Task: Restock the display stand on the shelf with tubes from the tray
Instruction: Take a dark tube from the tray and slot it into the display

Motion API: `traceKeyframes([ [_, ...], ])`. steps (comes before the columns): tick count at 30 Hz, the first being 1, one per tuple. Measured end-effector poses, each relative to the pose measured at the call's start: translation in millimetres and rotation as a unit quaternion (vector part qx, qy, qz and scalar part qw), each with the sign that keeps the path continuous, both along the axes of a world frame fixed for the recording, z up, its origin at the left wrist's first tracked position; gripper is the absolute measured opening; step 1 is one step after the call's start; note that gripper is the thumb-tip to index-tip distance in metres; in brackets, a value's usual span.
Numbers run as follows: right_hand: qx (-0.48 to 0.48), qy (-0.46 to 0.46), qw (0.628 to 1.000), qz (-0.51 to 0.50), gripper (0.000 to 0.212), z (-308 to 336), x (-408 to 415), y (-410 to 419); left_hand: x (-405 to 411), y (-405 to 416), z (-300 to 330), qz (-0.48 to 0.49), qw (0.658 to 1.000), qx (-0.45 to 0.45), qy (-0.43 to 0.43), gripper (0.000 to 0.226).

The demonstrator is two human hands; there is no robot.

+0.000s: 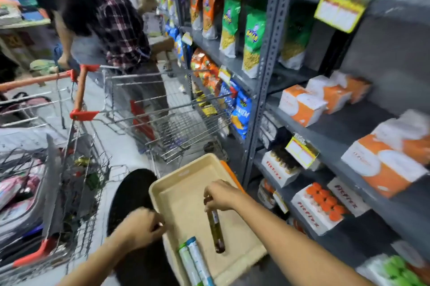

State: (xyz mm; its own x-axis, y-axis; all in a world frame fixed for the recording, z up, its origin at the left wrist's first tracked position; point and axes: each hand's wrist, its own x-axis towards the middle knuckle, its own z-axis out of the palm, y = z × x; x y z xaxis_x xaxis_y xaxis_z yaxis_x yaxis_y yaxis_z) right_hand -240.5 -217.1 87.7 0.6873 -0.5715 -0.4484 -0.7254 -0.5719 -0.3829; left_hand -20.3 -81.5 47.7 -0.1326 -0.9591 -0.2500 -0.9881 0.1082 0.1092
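Observation:
A beige tray point(186, 195) sits low in front of me, and my left hand point(139, 227) grips its left rim. My right hand point(222, 195) is closed on the top end of a dark brown tube point(216, 232) whose lower end lies in the tray. Two pale tubes, one green-capped point(187, 262) and one blue-capped point(200, 260), lie side by side at the tray's near edge. On the grey shelf to the right stand white display stands: one with orange-capped tubes point(321, 204), one with dark tubes point(281, 164), one with green caps point(395, 269).
A wire shopping cart point(160, 113) with red handles stands just beyond the tray, another full cart point(58, 192) at left. A person in a plaid shirt point(116, 22) stands in the aisle. Snack bags point(232, 24) and orange-white boxes point(302, 104) fill the upper shelves.

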Motion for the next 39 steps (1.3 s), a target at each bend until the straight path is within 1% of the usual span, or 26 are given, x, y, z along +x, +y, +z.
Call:
traceKeyframes([
  [3, -0.048, -0.034, 0.998, -0.001, 0.031, 79, -30, -9, -31, -64, 49, -0.004, 0.997, -0.071, 0.030, 0.028],
  [6, -0.113, -0.061, 0.992, 0.005, 0.029, 168, -71, -11, -81, -125, 109, -0.045, 0.985, -0.146, 0.078, 0.032],
  [8, -0.150, -0.078, 0.986, 0.000, 0.031, 227, -101, -6, -117, -157, 149, -0.072, 0.973, -0.188, 0.112, 0.028],
  [10, -0.195, -0.078, 0.977, -0.018, 0.031, 284, -137, 4, -159, -185, 189, -0.107, 0.958, -0.225, 0.144, 0.024],
  [11, -0.217, -0.077, 0.973, -0.034, 0.031, 310, -154, 11, -181, -197, 209, -0.134, 0.946, -0.249, 0.159, 0.029],
  [13, -0.240, -0.092, 0.964, -0.068, 0.024, 357, -185, 24, -226, -216, 244, -0.202, 0.912, -0.303, 0.189, 0.047],
  [15, -0.266, -0.101, 0.953, -0.107, 0.016, 399, -214, 36, -276, -228, 280, -0.261, 0.880, -0.335, 0.213, 0.054],
  [16, -0.282, -0.098, 0.946, -0.126, 0.015, 418, -228, 42, -301, -231, 297, -0.289, 0.865, -0.352, 0.211, 0.051],
  [19, -0.347, -0.087, 0.915, -0.188, 0.012, 468, -268, 59, -376, -227, 341, -0.375, 0.803, -0.415, 0.206, 0.036],
  [20, -0.374, -0.081, 0.899, -0.212, 0.014, 483, -282, 66, -399, -218, 355, -0.393, 0.783, -0.428, 0.224, 0.028],
  [22, -0.417, -0.069, 0.868, -0.260, 0.022, 511, -311, 82, -445, -199, 377, -0.446, 0.723, -0.445, 0.284, 0.013],
  [24, -0.435, -0.068, 0.844, -0.307, 0.024, 534, -339, 98, -483, -175, 389, -0.489, 0.683, -0.433, 0.327, 0.009],
  [25, -0.443, -0.066, 0.831, -0.328, 0.023, 544, -353, 108, -501, -167, 391, -0.505, 0.668, -0.435, 0.331, 0.011],
  [26, -0.457, -0.057, 0.816, -0.349, 0.023, 552, -367, 116, -519, -159, 391, -0.514, 0.664, -0.441, 0.317, 0.022],
  [28, -0.480, -0.031, 0.789, -0.383, 0.022, 565, -396, 131, -548, -146, 387, -0.526, 0.672, -0.443, 0.275, 0.042],
  [30, -0.472, -0.022, 0.773, -0.422, 0.021, 574, -425, 147, -572, -135, 383, -0.547, 0.673, -0.427, 0.256, 0.054],
  [32, -0.459, -0.014, 0.760, -0.460, 0.019, 579, -453, 160, -592, -127, 377, -0.567, 0.672, -0.414, 0.236, 0.064],
  [35, -0.453, 0.034, 0.735, -0.503, 0.020, 582, -491, 176, -613, -120, 365, -0.594, 0.681, -0.387, 0.185, 0.078],
  [37, -0.436, 0.049, 0.720, -0.538, 0.023, 583, -516, 185, -624, -117, 358, -0.589, 0.698, -0.379, 0.150, 0.082],
  [39, -0.420, 0.061, 0.706, -0.566, 0.025, 584, -538, 191, -630, -116, 354, -0.561, 0.720, -0.386, 0.129, 0.084],
])
